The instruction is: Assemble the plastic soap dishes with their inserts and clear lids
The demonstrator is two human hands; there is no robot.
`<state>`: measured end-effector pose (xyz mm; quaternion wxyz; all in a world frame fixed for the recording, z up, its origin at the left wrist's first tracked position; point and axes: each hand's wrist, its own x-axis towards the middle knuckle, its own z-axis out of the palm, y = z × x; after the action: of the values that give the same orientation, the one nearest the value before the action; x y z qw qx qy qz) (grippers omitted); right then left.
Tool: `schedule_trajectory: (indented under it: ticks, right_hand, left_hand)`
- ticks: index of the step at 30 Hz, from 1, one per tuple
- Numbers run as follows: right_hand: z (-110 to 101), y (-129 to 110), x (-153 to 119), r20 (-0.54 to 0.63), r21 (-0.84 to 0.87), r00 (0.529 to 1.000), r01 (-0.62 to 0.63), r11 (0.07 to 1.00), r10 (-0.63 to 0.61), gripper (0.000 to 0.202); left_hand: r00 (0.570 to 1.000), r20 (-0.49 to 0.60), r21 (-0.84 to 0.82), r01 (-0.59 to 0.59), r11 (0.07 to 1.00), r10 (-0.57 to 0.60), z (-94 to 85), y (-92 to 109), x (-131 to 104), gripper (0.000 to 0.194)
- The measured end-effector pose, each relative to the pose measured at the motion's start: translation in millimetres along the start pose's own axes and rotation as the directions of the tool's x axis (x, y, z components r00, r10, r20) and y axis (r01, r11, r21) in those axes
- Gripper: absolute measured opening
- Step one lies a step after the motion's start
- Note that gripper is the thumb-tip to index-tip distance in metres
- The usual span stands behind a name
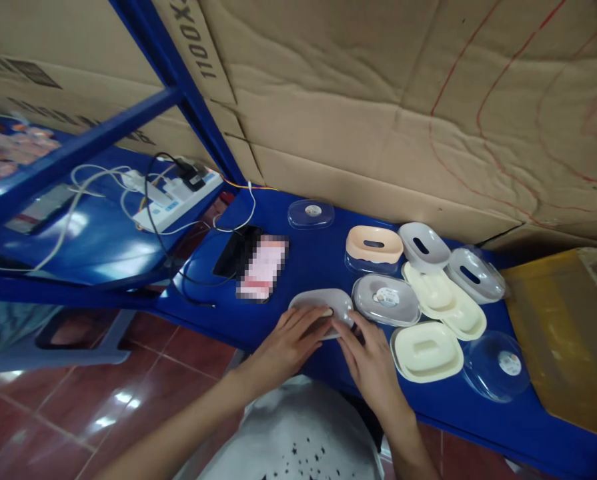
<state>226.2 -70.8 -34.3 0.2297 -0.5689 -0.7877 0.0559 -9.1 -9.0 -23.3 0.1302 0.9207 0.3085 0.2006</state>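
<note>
A grey oval dish (323, 298) lies near the front edge of the blue table, under both hands. My left hand (294, 335) reaches over its left side, fingers together and pointing into the dish. My right hand (363, 343) touches its right rim, with thumb and fingers bent around the edge. Just right of it sits a grey dish with a clear lid and label (387, 299). Cream dishes (428, 352) are stacked further right. Behind them are a peach slotted piece (374, 245) and a grey slotted piece (424, 247).
A phone (263, 267) and a black device lie left of the dishes. One clear lid (311, 214) is at the back, another (497, 367) at the right. A taped cardboard box (568, 340) borders the right side. A power strip (178, 200) with cables is at left.
</note>
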Motion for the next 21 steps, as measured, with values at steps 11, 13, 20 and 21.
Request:
schedule_trajectory:
  ticks: [11,13,20,21]
  right_hand:
    - [2.1,-1.8,-3.2,-0.082,-0.003,0.996,0.035,0.999,-0.035,0.037]
    - [1.5,-2.5,-3.2,-0.073,-0.008,0.996,0.042,0.999,-0.043,0.037]
    - [-1.5,-5.1,-8.6,-0.128,0.106,0.992,-0.012,0.994,0.026,0.042]
    - [-2.2,-4.9,-9.1,-0.131,0.122,0.991,-0.024,0.992,0.040,0.044]
  left_hand:
    - [0.993,-0.035,0.046,0.114,0.992,-0.112,-68.3,-74.8,96.7,0.048]
    - [0.962,0.057,0.127,0.257,0.958,-0.265,-77.2,-112.0,140.5,0.064]
    - [0.912,0.148,0.127,0.366,0.922,-0.382,-73.2,-174.1,188.6,0.092]
    - [0.918,0.142,0.117,0.355,0.927,-0.370,-75.0,-166.9,180.3,0.094]
